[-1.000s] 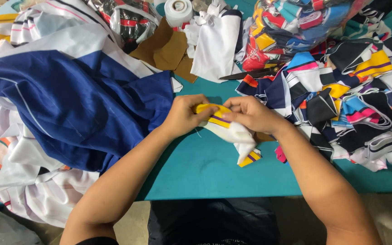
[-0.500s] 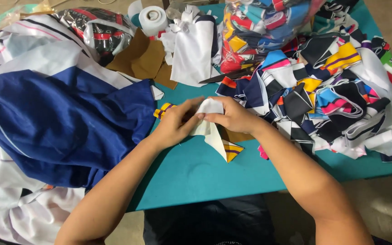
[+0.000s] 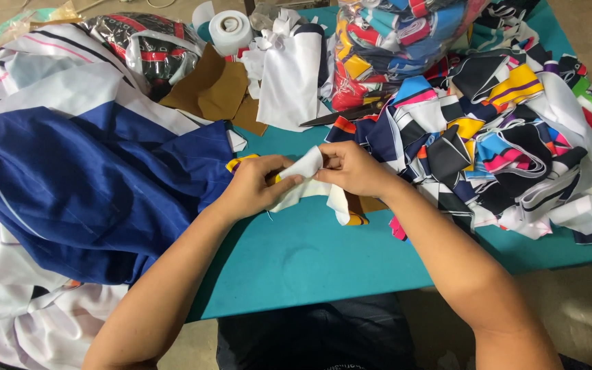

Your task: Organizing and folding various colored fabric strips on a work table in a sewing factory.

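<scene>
A blue garment (image 3: 97, 192) lies at the left on the teal table (image 3: 310, 253). Beside it, the left hand (image 3: 251, 186) and right hand (image 3: 354, 168) both pinch a white cloth strip (image 3: 306, 179) at the table's middle. Scissors (image 3: 351, 114) and colourful scraps (image 3: 508, 137) lie to the right.

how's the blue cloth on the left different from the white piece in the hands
The blue cloth is dark blue with thin pale lines; the white piece is white with a yellow-striped edge. The blue cloth is far larger, spreading over the table's left part, while the white piece fits between the left hand and right hand. The blue cloth lies loose and unheld; the white piece is pinched and folded by both hands. Both lie over the teal table.
</scene>
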